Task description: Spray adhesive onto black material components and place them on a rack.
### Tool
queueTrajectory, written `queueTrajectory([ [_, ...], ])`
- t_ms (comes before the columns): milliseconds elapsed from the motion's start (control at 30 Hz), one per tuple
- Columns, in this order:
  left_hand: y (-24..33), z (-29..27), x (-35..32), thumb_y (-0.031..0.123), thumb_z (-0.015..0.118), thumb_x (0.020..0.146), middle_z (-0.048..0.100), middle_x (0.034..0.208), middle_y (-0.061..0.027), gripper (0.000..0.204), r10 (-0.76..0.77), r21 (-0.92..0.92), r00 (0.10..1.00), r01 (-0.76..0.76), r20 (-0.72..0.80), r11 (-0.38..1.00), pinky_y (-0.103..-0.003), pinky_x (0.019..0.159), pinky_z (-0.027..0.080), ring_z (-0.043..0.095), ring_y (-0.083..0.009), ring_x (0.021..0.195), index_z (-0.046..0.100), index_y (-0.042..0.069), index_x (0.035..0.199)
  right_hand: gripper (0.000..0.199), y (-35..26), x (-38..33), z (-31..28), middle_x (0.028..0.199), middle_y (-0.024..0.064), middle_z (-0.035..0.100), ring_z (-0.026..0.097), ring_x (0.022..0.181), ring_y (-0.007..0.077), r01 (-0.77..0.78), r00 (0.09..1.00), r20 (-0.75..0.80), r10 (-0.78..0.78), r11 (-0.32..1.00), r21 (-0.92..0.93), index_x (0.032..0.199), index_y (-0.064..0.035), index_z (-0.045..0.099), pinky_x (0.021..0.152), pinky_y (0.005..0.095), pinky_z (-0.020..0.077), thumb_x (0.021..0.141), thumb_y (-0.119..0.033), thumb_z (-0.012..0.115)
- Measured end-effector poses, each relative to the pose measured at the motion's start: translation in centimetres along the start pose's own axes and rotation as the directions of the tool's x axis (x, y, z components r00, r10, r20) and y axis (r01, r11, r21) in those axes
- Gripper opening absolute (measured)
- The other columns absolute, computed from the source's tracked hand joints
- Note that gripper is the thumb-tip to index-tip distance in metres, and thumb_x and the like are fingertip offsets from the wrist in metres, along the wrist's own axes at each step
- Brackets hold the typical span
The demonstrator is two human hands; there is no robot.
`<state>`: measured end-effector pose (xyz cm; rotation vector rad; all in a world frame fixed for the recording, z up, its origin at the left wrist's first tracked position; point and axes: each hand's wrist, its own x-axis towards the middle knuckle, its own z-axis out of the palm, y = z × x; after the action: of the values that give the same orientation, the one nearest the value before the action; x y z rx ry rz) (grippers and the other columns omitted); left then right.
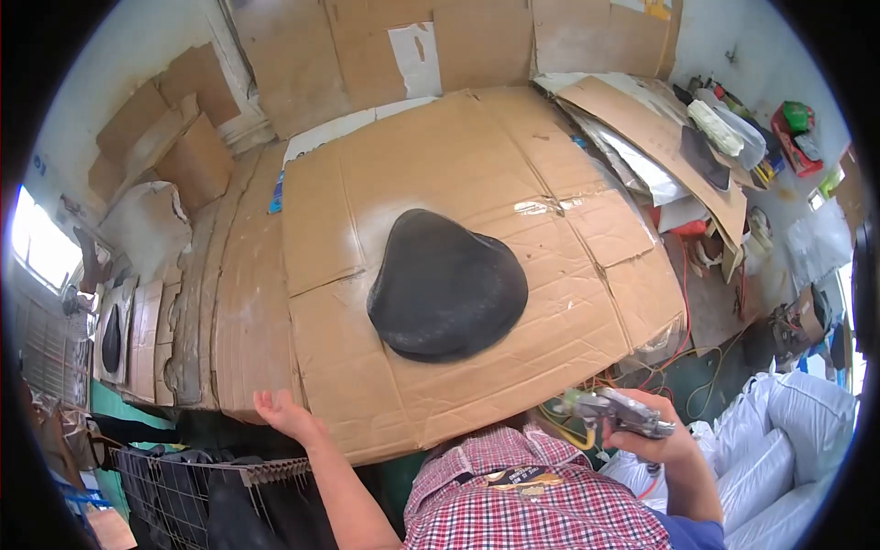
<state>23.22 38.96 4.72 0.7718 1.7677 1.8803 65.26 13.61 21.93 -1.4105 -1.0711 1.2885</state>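
Note:
A smooth black saddle-shaped piece (pixel 447 289), like a wide bicycle seat, lies on the cardboard-covered table (pixel 339 394). It is wide at the near end and narrower at the far end. My right hand (pixel 653 431) is wrapped round a metal spray gun (pixel 623 412) just off the table's near right edge, its nozzle end toward the left. A yellow hose shows below the gun. At the near left edge of the cardboard, my left hand (pixel 289 417) holds nothing, with its fingers loosely bent and apart. Neither hand touches the black piece.
A wire basket (pixel 220 486) with dark pieces stands below my left arm. White sacks (pixel 779 440) are piled at the right, near hoses on the floor. Cardboard sheets (pixel 655 151) lie at the far right. Another black piece (pixel 112 339) is at the far left.

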Motion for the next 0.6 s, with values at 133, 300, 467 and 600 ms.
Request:
queueTrajectory([
  [133,-0.8,-0.1,-0.2,0.001,0.052,0.079,0.037,0.129,-0.0124,0.055,-0.012,-0.003,0.999,0.012,0.048,1.000,-0.034,0.097,0.034,0.042,-0.0224,0.114,0.035,0.002,0.132,0.051,-0.3,0.6,1.6,0.092,0.0058,0.060,0.057,0.078,0.0101,0.121,0.970,-0.210,-0.122,0.992,-0.020,0.125,0.0025,0.049,0.072,0.0257,0.0480,0.077,-0.001,0.067],
  [300,0.5,-1.1,-0.1,-0.001,0.055,0.077,0.043,0.122,-0.0110,0.054,-0.102,-0.016,0.995,0.102,-0.003,0.995,-0.032,0.094,0.036,0.044,-0.0217,0.111,0.039,0.003,0.128,0.048,-1.1,-1.5,0.1,0.090,0.0070,0.060,0.057,0.069,0.0095,0.082,0.906,-0.401,-0.137,0.985,-0.153,0.124,0.0049,0.048,0.065,0.0241,0.0502,0.079,-0.002,0.064],
  [467,-2.9,-2.3,1.5,-0.001,0.055,0.077,0.042,0.122,-0.0111,0.055,-0.055,0.063,0.998,0.056,-0.011,0.996,-0.031,0.095,0.035,0.044,-0.0217,0.110,0.038,0.002,0.129,0.049,-0.7,-3.4,0.5,0.089,0.0051,0.061,0.058,0.076,0.0109,0.088,0.967,-0.229,-0.111,0.990,-0.109,0.121,0.0046,0.050,0.070,0.0257,0.0482,0.077,-0.004,0.068],
  [600,-5.0,-1.0,0.9,0.000,0.052,0.080,0.040,0.128,-0.0143,0.054,-0.092,0.070,0.994,0.089,0.051,0.994,-0.033,0.094,0.036,0.043,-0.0242,0.115,0.036,0.002,0.132,0.051,-0.5,-1.8,2.1,0.098,0.0055,0.061,0.057,0.086,0.0104,0.013,0.999,-0.038,-0.014,0.999,-0.045,0.124,0.0038,0.049,0.079,0.0259,0.0460,0.077,-0.003,0.069],
])
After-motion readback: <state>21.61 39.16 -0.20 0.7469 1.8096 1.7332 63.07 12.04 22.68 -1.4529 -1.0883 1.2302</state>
